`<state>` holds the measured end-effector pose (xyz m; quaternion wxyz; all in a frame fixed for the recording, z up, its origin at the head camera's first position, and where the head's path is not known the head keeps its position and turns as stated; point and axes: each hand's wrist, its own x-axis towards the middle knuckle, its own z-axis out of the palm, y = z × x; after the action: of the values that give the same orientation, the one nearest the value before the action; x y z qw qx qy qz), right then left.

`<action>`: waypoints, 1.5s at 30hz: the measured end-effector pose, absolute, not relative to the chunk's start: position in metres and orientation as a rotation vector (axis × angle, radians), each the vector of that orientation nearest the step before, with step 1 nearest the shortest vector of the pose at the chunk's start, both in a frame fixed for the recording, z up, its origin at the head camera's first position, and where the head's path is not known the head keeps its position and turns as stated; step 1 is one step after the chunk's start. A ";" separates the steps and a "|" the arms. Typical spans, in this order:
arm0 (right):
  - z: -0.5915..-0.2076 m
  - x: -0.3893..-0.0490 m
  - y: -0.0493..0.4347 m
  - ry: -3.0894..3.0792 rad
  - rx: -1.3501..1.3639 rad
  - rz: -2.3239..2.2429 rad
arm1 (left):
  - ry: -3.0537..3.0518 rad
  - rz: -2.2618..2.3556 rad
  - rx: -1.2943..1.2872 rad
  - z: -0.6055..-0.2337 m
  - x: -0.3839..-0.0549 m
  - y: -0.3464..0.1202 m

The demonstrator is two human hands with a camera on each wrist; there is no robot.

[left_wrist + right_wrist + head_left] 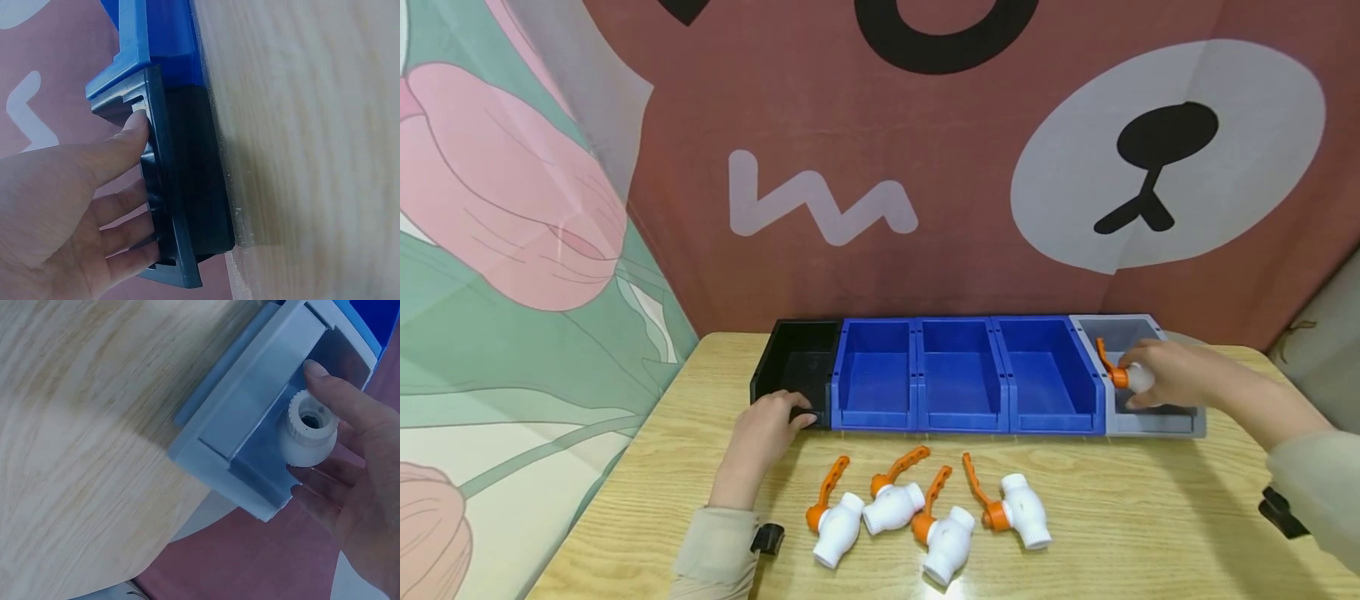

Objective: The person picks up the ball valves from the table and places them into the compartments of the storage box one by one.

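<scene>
At the right end of the bin row, my right hand [1168, 372] holds a white ball valve [308, 428] with an orange lever handle [1103, 357] inside the grey bin [1157, 425]. Thumb and fingers lie on either side of the valve's white body; its open threaded end faces the right wrist camera. My left hand [769, 437] rests at the front rim of the black bin [164, 169] at the left end, thumb and fingertips reaching over the lip, nothing held. Several more white ball valves [891, 507] with orange handles lie on the table in front of the bins.
Three blue bins [962, 419] stand joined between the black and grey ones, with no valves visible inside. The bins sit along the back of a wooden table [1120, 533]. A printed cloth [970, 275] hangs right behind them.
</scene>
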<state>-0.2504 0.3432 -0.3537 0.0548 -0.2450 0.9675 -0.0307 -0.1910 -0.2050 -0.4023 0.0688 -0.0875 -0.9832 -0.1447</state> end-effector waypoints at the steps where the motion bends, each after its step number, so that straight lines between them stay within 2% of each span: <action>1: -0.353 -0.252 0.343 2.927 -0.749 -0.094 | -2.960 -0.435 -0.264 -0.402 -0.191 -0.205; 17: -0.369 -0.269 0.339 2.851 -0.730 -0.106 | -2.966 -0.433 -0.252 -0.402 -0.191 -0.205; 45: -0.389 -0.266 0.333 2.947 -0.760 -0.001 | -2.955 -0.446 -0.263 -0.404 -0.192 -0.206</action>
<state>-0.2660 0.3334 -0.3890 0.0493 -0.2495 0.9671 -0.0003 -0.1925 -0.2060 -0.4044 0.0706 -0.0875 -0.9825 -0.1484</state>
